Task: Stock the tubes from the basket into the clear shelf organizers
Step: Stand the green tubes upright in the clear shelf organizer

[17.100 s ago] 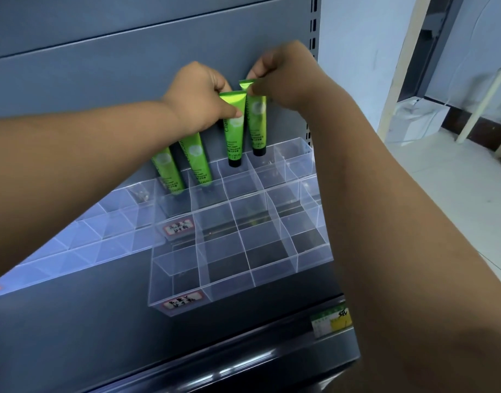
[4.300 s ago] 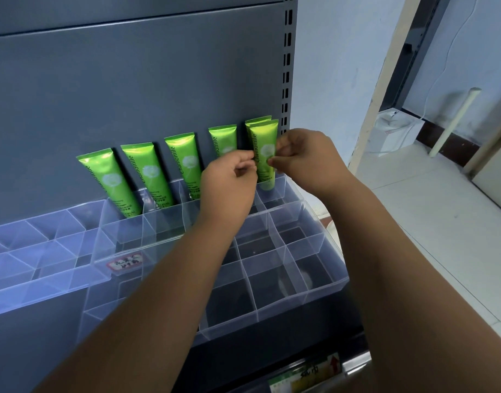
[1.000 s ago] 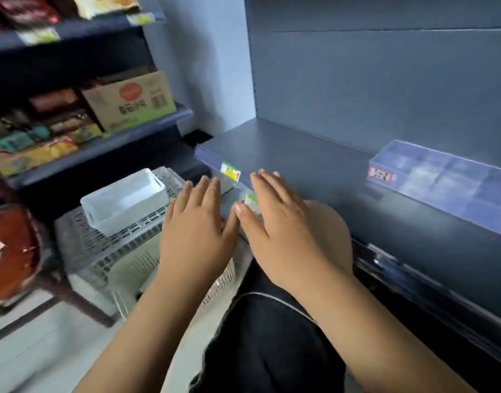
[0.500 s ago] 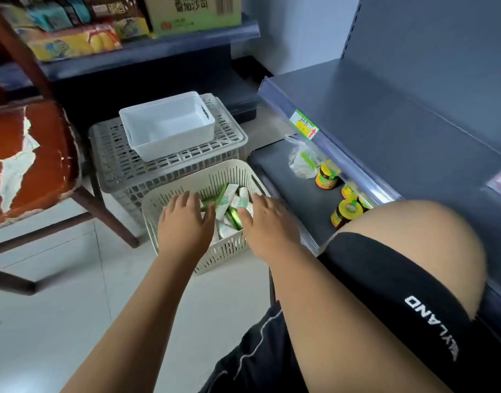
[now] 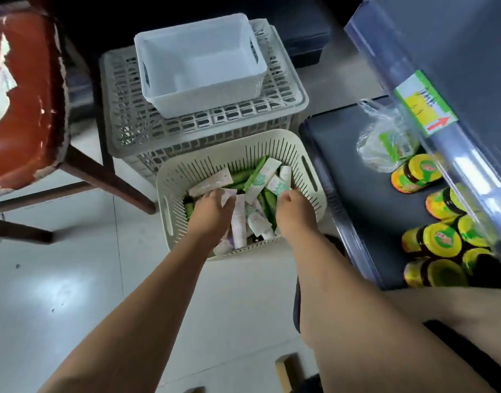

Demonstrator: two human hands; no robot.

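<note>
Both in basket [image 5: 184, 173] among tubes [image 5: 261, 179]: left hand [image 5: 212, 208], right hand [image 5: 294, 209] knuckles-up; whether grip holds tube, cannot tell

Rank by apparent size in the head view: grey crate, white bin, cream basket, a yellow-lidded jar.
Largest: grey crate
Then cream basket and white bin, too alike to split, the basket being nearer
Smallest: jar

Your basket [image 5: 172, 177] of tubes [image 5: 262, 178] sits on the floor [image 5: 59, 293], and just behind it a crate [image 5: 124, 109] carries a bin [image 5: 209, 95] on top. A chair [image 5: 22, 109] stands left. On the right, a low shelf [image 5: 351, 171] holds jars [image 5: 439, 242] near and a bag [image 5: 379, 137] farther back.
</note>
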